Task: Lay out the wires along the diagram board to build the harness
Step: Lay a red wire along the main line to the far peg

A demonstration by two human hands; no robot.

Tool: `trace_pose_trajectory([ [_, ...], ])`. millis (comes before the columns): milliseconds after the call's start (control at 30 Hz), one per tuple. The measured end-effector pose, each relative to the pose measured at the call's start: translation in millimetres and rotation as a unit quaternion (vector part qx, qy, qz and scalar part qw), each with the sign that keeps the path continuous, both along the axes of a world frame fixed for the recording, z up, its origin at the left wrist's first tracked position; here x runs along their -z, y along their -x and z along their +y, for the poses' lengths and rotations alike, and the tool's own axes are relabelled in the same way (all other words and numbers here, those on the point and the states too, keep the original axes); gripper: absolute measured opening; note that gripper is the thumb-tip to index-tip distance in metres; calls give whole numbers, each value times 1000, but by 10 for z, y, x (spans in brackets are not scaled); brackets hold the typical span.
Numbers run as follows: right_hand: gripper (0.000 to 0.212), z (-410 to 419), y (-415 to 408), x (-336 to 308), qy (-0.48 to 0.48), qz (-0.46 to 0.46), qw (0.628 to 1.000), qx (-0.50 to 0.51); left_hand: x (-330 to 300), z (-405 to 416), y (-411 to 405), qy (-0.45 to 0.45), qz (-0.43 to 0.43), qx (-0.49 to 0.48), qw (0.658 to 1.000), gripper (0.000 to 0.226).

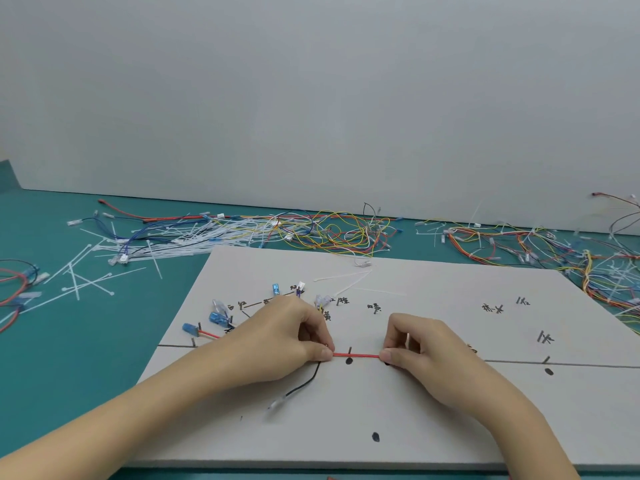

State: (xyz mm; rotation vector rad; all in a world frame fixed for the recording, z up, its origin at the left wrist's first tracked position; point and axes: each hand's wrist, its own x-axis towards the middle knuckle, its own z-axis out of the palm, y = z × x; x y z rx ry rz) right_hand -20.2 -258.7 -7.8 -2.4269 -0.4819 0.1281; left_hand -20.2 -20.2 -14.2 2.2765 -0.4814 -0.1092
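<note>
A grey diagram board point(433, 403) with drawn lines, black dots and handwritten labels lies on the teal table. My left hand point(287, 337) and my right hand point(419, 344) each pinch a red wire point(356, 355), which is stretched straight between them along the board's drawn line. A black wire point(304, 384) with a clear terminal hangs from under my left hand toward the board's front. Several blue and clear connectors point(218, 318) on wire ends fan out at the board's left, behind my left hand.
Loose white cable ties point(83, 278) lie scattered at the left on the table point(69, 341). Tangled yellow, red and blue wires point(339, 230) lie behind the board, and bundled harnesses point(554, 251) pile up at the right. A grey wall stands behind.
</note>
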Motion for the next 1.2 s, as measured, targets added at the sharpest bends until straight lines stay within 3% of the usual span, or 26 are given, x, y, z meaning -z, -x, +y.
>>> trace_pose_trajectory([
  [367, 22, 34, 13, 105, -23, -47, 999, 5, 2, 11, 26, -6, -13, -17, 1000, 11],
  [667, 18, 372, 21, 170, -29, -67, 996, -54, 0, 390, 148, -2, -8, -56, 998, 14],
  [1033, 13, 695, -102, 36, 38, -61, 992, -99, -124, 634, 95, -75, 6, -86, 993, 21],
  [1200, 10, 698, -210, -68, 41, -6, 994, -100, -169, 490, 104, -131, -113, -54, 983, 16],
])
